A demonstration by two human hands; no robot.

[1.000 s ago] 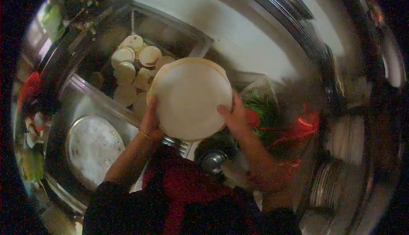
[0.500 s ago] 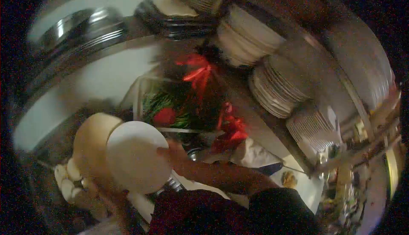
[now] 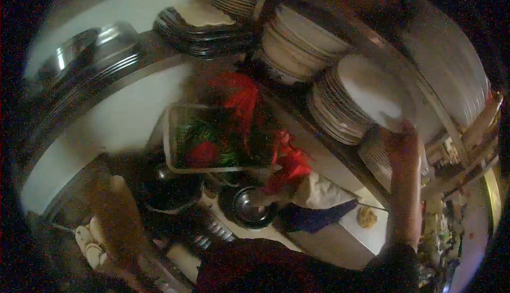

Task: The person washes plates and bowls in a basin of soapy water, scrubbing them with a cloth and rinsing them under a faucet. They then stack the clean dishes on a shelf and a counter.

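My right hand (image 3: 398, 140) reaches out to the shelf on the right, its fingers closed on the near edge of a round white plate (image 3: 372, 88). The plate is tilted and overlaps the front of an upright-edged plate stack (image 3: 336, 110). Just below the hand is another stack of pale dishes (image 3: 373, 157). Low on the left, my left hand (image 3: 114, 224) is dark and smeared, so I cannot tell what its fingers do. Several small cream-coloured round pieces (image 3: 91, 245) lie beside it.
White bowls (image 3: 300, 46) and dark plates (image 3: 204, 41) line the upper shelf, with metal trays (image 3: 114, 46) at left. Below sits a clear-rimmed container (image 3: 223, 170) of greens, near red plastic bags (image 3: 292, 160), a round metal-rimmed vessel (image 3: 252, 208) and a white cloth-like bundle (image 3: 326, 192).
My right hand has carried the white plate from the lower left up to the right-hand shelf stack. The round tan piece behind it no longer shows its face.
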